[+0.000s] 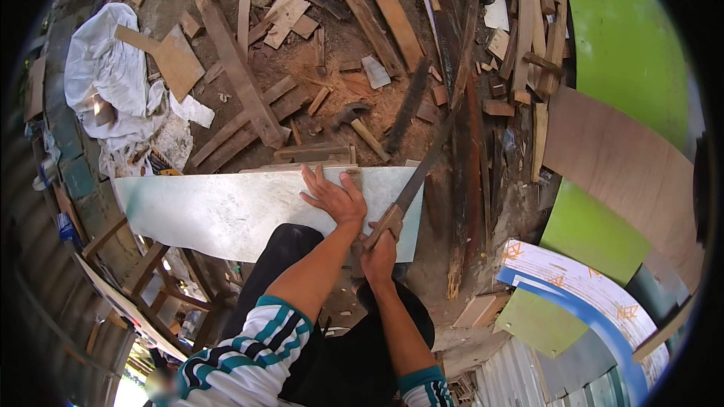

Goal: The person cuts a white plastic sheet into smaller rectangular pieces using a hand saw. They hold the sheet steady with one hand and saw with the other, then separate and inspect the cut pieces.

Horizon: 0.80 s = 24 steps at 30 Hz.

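A long whitish board (215, 207) lies across in front of me, its left end broad and its lower edge uneven. My left hand (337, 197) rests flat on its far edge, fingers spread, beside a wood strip along that edge. In my right hand (378, 256) is the wooden handle of a handsaw (419, 177). The saw's blade slants up and away to the right, crossing the board near its right end. Whether the teeth have cut into the board I cannot tell. One knee is under or against the board's near edge.
Beyond the board, a hammer (366, 132) lies among sawdust and several wood scraps. A white sack (105, 68) is at the far left. Long dark timbers (464, 181) run along the right, near green sheets (622, 38) and a plywood panel (618, 173). A wooden frame (162, 275) stands at the left.
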Each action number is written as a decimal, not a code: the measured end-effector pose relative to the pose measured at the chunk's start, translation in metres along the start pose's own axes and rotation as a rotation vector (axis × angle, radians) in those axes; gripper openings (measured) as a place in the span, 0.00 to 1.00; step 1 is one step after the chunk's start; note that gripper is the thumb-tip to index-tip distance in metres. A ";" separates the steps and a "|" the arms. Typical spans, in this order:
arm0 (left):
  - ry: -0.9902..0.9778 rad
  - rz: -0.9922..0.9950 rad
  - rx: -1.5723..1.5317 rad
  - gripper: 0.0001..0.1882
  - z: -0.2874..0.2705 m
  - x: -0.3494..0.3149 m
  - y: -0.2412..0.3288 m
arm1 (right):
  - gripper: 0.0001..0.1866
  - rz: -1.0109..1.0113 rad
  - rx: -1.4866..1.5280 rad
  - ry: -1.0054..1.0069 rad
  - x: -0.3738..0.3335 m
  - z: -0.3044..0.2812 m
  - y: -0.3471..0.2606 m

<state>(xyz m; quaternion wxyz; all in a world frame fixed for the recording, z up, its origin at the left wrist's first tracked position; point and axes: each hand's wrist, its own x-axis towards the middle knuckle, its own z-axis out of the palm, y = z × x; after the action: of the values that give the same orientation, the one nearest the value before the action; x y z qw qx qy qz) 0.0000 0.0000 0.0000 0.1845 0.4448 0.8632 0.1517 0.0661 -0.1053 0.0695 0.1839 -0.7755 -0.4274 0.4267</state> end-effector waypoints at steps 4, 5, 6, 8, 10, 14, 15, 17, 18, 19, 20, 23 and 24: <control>-0.083 -0.011 0.066 0.31 -0.003 0.004 0.003 | 0.16 -0.011 0.007 0.004 0.004 0.003 -0.003; -0.087 -0.010 0.072 0.31 0.000 0.011 0.006 | 0.16 -0.024 0.022 0.010 0.011 0.006 -0.003; -0.100 -0.016 0.063 0.30 0.000 0.009 0.007 | 0.16 -0.022 0.044 0.007 0.008 0.006 0.001; -0.123 -0.030 0.044 0.29 -0.003 0.006 0.008 | 0.17 -0.020 0.089 0.000 0.002 0.008 0.009; -0.209 -0.028 0.042 0.27 -0.010 0.008 0.013 | 0.18 0.026 0.115 -0.027 0.001 0.009 0.010; -0.261 0.062 0.082 0.24 -0.018 0.009 0.012 | 0.24 0.003 0.067 -0.032 -0.002 0.006 0.004; -0.260 0.074 0.069 0.24 -0.017 0.008 0.011 | 0.23 -0.028 0.038 -0.041 -0.001 0.005 0.004; -0.258 0.097 0.043 0.23 -0.017 0.009 0.007 | 0.24 -0.091 -0.023 -0.059 -0.001 0.003 0.005; -0.264 0.093 0.039 0.23 -0.017 0.008 0.007 | 0.25 -0.071 -0.038 -0.073 -0.004 0.005 0.006; -0.271 0.089 0.036 0.22 -0.017 0.009 0.007 | 0.26 -0.052 -0.054 -0.088 -0.007 0.007 0.008; -0.276 0.084 0.032 0.22 -0.018 0.009 0.006 | 0.27 -0.033 -0.070 -0.104 -0.009 0.009 0.009; -0.279 0.080 -0.004 0.22 -0.021 0.007 0.005 | 0.28 -0.005 -0.066 -0.080 -0.017 0.018 0.015; -0.279 0.084 -0.002 0.22 -0.022 0.007 0.003 | 0.28 -0.014 -0.067 -0.075 -0.018 0.020 0.015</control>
<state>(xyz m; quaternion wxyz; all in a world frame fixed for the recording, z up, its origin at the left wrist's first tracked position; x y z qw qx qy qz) -0.0117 0.0058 0.0197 0.2965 0.4973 0.8096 0.0968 0.0523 -0.1303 0.0580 0.1445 -0.7617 -0.4534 0.4397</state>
